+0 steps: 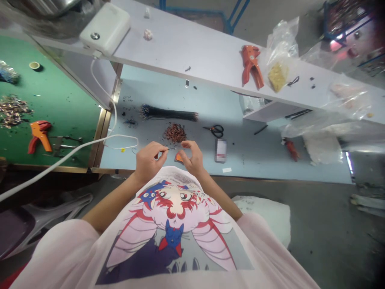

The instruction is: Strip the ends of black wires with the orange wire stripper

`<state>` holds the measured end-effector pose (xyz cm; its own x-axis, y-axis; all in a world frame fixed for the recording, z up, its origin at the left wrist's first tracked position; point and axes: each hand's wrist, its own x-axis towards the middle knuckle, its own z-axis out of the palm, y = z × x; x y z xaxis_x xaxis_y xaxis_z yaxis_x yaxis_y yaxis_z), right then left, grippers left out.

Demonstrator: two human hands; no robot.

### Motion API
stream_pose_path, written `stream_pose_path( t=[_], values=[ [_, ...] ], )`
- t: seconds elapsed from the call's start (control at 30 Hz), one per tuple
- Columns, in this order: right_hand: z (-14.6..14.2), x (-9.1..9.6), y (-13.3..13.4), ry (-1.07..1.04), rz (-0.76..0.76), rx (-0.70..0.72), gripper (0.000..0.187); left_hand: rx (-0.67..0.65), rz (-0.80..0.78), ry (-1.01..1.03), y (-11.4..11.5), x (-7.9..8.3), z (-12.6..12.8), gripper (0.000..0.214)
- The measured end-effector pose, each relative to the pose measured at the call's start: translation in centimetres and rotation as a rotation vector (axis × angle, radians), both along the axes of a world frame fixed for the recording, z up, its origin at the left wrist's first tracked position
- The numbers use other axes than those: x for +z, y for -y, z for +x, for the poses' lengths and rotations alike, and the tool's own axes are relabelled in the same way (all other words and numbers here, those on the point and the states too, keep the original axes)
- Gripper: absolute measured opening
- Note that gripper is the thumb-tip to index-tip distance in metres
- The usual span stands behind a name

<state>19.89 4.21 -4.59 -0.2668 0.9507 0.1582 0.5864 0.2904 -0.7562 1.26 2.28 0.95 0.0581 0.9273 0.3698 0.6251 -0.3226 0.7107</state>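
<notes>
My left hand (150,160) is closed in a pinch on a thin dark wire (171,149), whose end points toward my right hand. My right hand (194,159) is near that end, its thumb and forefinger apart. Beside the right thumb shows an orange tool (179,157), partly hidden; whether the hand touches it I cannot tell. Just beyond both hands lies a pile of small copper-coloured pieces (175,133). Behind it stretches a long bundle of dark wires (170,113).
Scissors (217,130) and a phone-like device (221,150) lie to the right. A white cable (75,148) crosses at left from a power bank (105,30). Red-orange wire strippers (252,66) rest on the raised shelf (198,44); another orange pair (39,136) lies on the green mat.
</notes>
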Motion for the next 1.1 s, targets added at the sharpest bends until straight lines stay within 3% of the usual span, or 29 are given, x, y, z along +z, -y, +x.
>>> stream_pose_path(
  t=[0.07,0.13,0.43,0.53,0.67,0.73,0.83,0.97,1.03,1.1],
  values=[
    [-0.4,2.2,0.2,-0.051,0.057,0.123,0.025,-0.038,0.016,-0.014,0.2,-0.3,0.2,0.008],
    [-0.5,3.2,0.4,-0.029,0.064,0.201,0.018,-0.072,0.016,-0.020,0.4,-0.7,0.4,0.009],
    [0.0,2.5,1.5,0.061,-0.023,0.285,0.016,-0.158,-0.048,-0.047,1.4,-2.6,0.7,0.015],
    [0.5,2.7,1.5,0.057,-0.013,0.254,0.016,-0.175,-0.100,-0.031,1.6,-3.1,0.6,0.016],
    [1.5,3.0,1.0,0.032,-0.011,0.112,0.018,-0.164,-0.254,0.055,2.2,-4.1,-0.5,0.018],
    [1.9,2.7,0.6,0.070,-0.045,0.124,0.019,-0.157,-0.346,0.063,2.6,-4.8,-1.7,0.018],
    [1.8,1.3,0.4,0.176,-0.161,0.203,0.019,-0.073,-0.530,-0.021,3.5,-6.6,-4.6,0.019],
    [1.4,-1.4,0.4,0.322,-0.286,0.190,0.019,0.126,-0.951,-0.012,4.8,-10.9,-9.9,0.012],
    [1.4,-2.5,0.5,0.382,-0.306,0.207,0.019,0.118,-1.063,0.036,5.2,-13.4,-11.7,0.010],
    [1.4,-3.4,0.5,0.425,-0.324,0.232,0.020,0.078,-1.128,0.088,5.2,-15.9,-11.9,0.012]
  ],
)
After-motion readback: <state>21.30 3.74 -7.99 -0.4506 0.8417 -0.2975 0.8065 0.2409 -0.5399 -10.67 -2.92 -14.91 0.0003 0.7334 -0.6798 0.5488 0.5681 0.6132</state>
